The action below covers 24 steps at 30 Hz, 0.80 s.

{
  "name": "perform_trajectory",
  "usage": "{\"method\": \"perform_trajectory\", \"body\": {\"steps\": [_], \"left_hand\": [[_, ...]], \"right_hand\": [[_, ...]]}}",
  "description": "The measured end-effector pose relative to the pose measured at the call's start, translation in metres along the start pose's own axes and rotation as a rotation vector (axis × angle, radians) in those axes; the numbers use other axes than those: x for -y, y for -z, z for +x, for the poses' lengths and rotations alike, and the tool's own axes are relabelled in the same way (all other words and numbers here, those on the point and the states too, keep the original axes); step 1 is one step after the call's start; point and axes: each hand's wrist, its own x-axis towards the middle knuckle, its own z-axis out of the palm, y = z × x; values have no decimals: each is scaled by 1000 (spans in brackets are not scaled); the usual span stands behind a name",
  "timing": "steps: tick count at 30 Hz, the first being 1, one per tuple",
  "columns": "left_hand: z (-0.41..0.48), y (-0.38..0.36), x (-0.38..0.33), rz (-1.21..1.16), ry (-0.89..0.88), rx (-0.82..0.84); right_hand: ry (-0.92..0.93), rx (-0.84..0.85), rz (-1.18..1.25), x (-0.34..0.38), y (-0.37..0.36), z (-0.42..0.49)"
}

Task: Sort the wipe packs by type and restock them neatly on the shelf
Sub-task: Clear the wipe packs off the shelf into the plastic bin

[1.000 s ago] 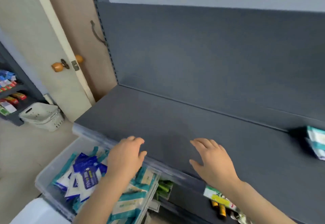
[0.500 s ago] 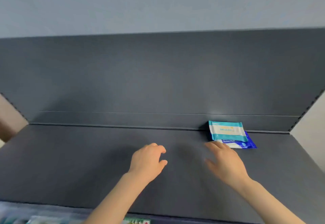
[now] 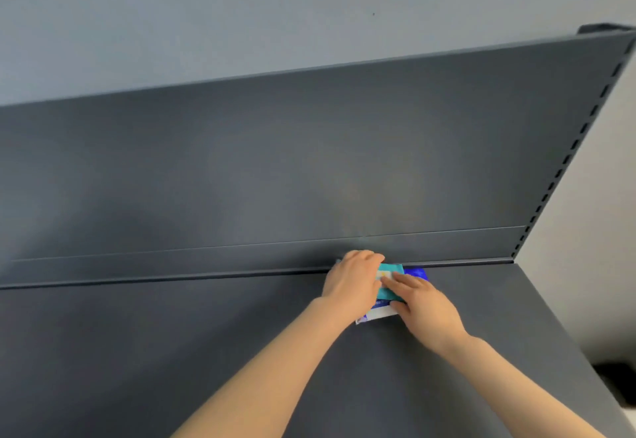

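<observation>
A teal wipe pack (image 3: 391, 269) lies on top of a blue and white wipe pack (image 3: 415, 273) at the back of the dark grey shelf (image 3: 165, 351), right of the middle. My left hand (image 3: 351, 281) covers the teal pack's left end, with its fingers curled over the far edge. On the teal pack's right part rests my right hand (image 3: 426, 308), fingers straight, its thumb at the white front edge of the blue pack. Most of both packs is hidden under my hands.
The shelf's upright back panel (image 3: 275, 169) rises directly behind the packs. A slotted upright (image 3: 569, 159) marks the shelf's right end, with a pale wall beyond. The shelf surface stretches bare to the left and towards me.
The view has swung right and both hands have reached forward to the back of the shelf. They hovered short of the packs before; now they are on the stacked packs.
</observation>
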Motion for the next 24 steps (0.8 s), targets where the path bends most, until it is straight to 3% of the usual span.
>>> {"method": "perform_trajectory", "body": {"steps": [5,9,12,17,20,24], "left_hand": [[-13,-23,-1,96,91,157],[-37,-32,4,75,102,149],[-44,-31,4,51,134,181],[-49,-30,3,-31,228,312],[-58,-31,7,-62,285,325],[-77,-30,17,-123,379,225]], "right_hand": [[107,-19,127,-6,-10,-34],[-32,-140,347,-17,0,-30],[-84,-155,289,-20,13,-8],[-79,132,55,-10,13,24],[-124,107,26,-2,10,27],[-145,29,70,7,4,15]]}}
